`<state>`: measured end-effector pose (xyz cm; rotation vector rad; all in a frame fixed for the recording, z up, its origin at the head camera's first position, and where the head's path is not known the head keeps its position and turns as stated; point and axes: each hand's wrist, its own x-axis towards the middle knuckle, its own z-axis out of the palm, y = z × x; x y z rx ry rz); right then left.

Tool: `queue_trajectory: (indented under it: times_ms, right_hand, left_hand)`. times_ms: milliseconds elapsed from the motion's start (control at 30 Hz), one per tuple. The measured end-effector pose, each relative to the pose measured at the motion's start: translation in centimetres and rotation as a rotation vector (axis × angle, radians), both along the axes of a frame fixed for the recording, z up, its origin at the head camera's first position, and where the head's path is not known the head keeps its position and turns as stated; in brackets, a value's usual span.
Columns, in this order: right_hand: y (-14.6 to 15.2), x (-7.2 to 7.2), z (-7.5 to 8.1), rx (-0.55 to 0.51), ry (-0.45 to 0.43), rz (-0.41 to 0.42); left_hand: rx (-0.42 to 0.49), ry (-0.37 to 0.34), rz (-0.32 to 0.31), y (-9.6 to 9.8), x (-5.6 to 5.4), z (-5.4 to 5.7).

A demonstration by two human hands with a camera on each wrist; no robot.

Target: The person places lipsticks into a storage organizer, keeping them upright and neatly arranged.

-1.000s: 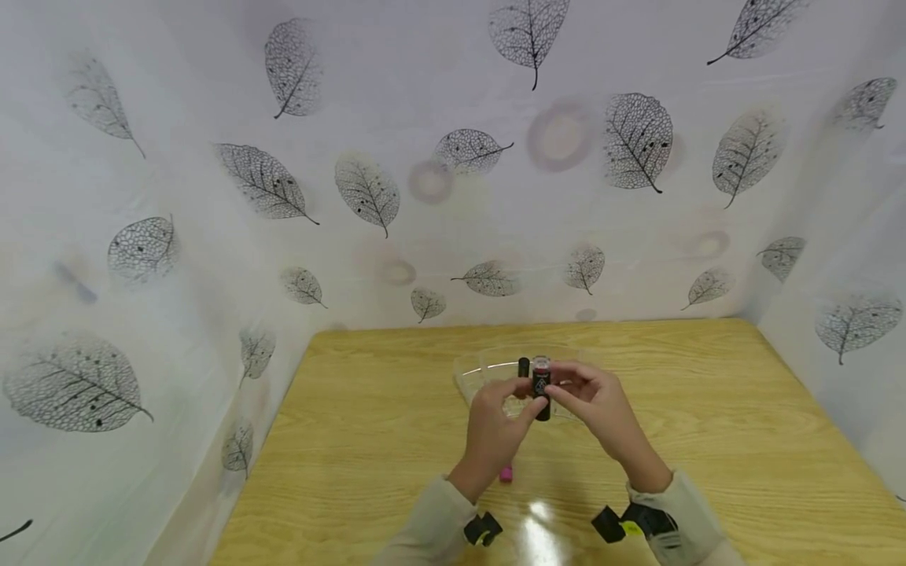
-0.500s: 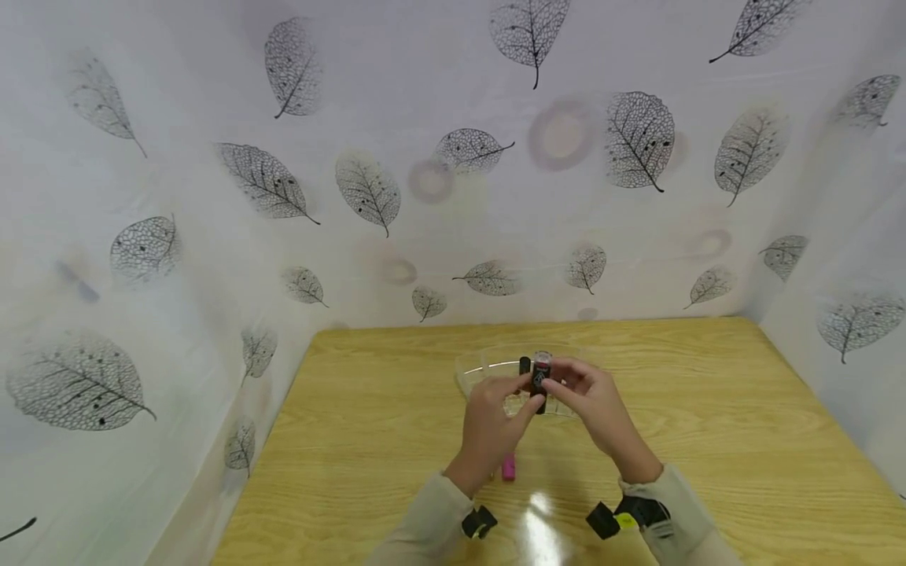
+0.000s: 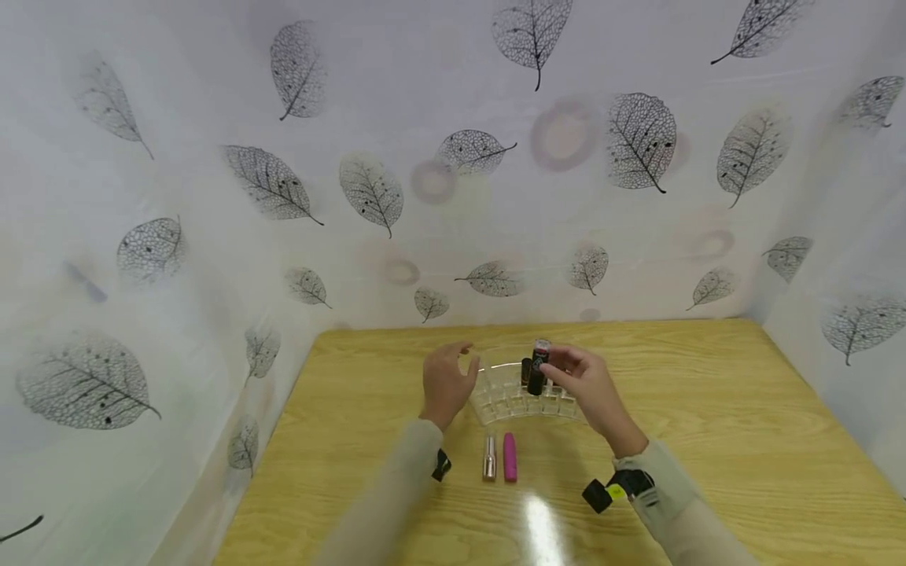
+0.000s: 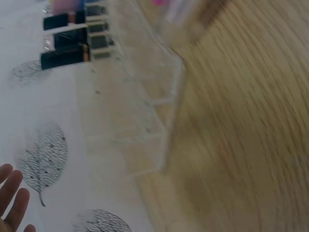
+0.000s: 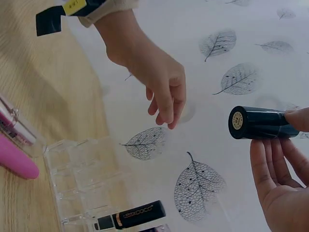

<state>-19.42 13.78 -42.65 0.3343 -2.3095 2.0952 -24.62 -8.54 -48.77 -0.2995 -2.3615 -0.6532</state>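
Note:
My right hand (image 3: 587, 385) pinches a black lipstick tube (image 3: 537, 379) with a clear top between thumb and fingers, over the clear stepped organizer (image 3: 501, 406). The tube's round base faces the camera in the right wrist view, its black barrel (image 5: 265, 123) lying across the fingers. Beside the organizer's left end, my left hand (image 3: 446, 383) is raised and holds nothing, its fingers loosely bent; the right wrist view shows that hand (image 5: 161, 84) hanging relaxed. Another black lipstick (image 5: 137, 215) stands in an organizer slot, and several dark tubes (image 4: 65, 57) show in the left wrist view.
In front of the organizer, a clear-capped, rose-gold lipstick (image 3: 490, 459) and a pink tube (image 3: 510, 457) lie side by side on the wooden table (image 3: 368, 440). A leaf-print curtain (image 3: 460, 220) surrounds the back and sides.
My left hand has let go of the black lipstick tube and moved left. The right hand has lifted it slightly away. The rose-gold and pink tubes now show fully.

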Motion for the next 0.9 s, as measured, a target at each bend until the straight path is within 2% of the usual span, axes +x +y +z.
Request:
queue_trajectory:
  times_ms: [167,367,467,567,667,800,900]
  right_hand:
    - [-0.3,-1.4,-1.1,-0.006,-0.004,-0.002]
    - [-0.8,-3.1,-2.3,0.02,0.007,-0.005]
    - [-1.1,-3.8,-2.7,0.053,0.029,0.013]
    - [-1.5,-4.6,-3.1,0.113,0.055,0.027]
    - [-1.7,-5.5,-3.5,0.197,0.093,0.05]
    - [-2.0,-6.6,-4.2,0.3,0.139,0.095]
    - [-2.2,-7.6,-4.9,0.38,0.174,0.126]
  left_hand:
    - [-0.109,0.002,0.071,-1.2,-2.7,-2.6]
    - [-0.205,-0.062,0.119,-1.6,-4.3,-4.3]
    - [-0.261,-0.12,0.126,-1.7,-4.9,-5.0]
    - [-0.314,-0.165,0.125,-1.7,-5.5,-5.5]
    - [-0.345,-0.172,0.118,-1.6,-5.8,-5.5]
    - [-0.335,-0.19,0.108,-1.4,-5.8,-5.4]
    - [-0.293,-0.229,0.101,-1.2,-5.7,-5.2]
